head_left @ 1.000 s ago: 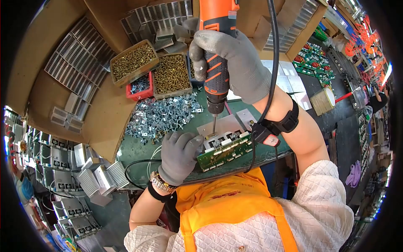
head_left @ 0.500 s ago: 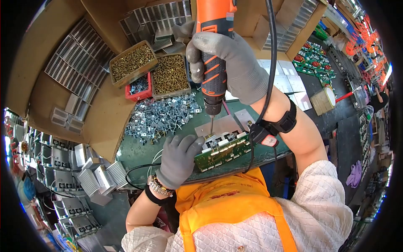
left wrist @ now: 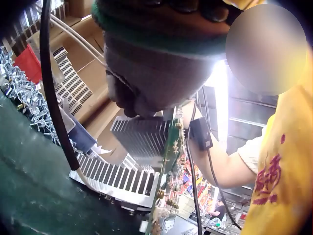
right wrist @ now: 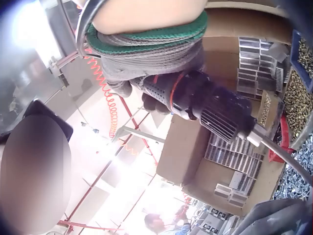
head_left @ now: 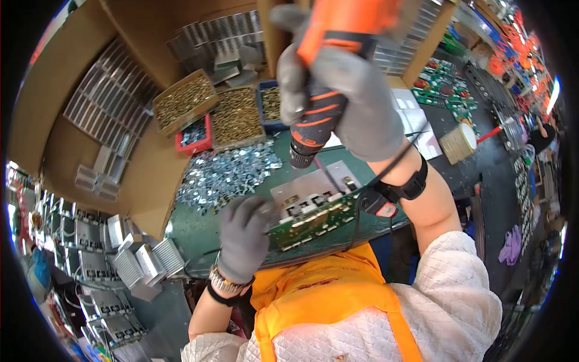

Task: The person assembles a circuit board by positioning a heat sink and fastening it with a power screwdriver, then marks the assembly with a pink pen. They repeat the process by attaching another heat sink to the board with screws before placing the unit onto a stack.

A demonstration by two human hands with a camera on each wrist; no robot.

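In the head view, my gloved right hand (head_left: 362, 102) grips an orange and black power driver (head_left: 319, 114), held tilted above the bench. The right wrist view shows its black chuck (right wrist: 225, 117) with a bit pointing away. A green circuit board (head_left: 316, 223) with a metal heatsink plate (head_left: 301, 186) lies near the bench's front edge. My gloved left hand (head_left: 244, 232) is at the board's left end, its fingers bent; the head view blurs whether they touch it. In the left wrist view, the heatsink fins (left wrist: 122, 181) stand beside the board (left wrist: 168, 161), below the left hand (left wrist: 156, 78).
Behind the board lie a heap of metal clips (head_left: 226, 172), a red bin (head_left: 196, 142) and trays of brass screws (head_left: 235, 114). A cardboard box (head_left: 151, 205) with heatsinks stands at the back left. Stacked heatsinks (head_left: 145, 259) sit left; a black cable hangs by the right wrist.
The driver has lifted off the heatsink plate and tilted, its chuck now clear of the plate. The board and my left hand have shifted slightly left in the head view.
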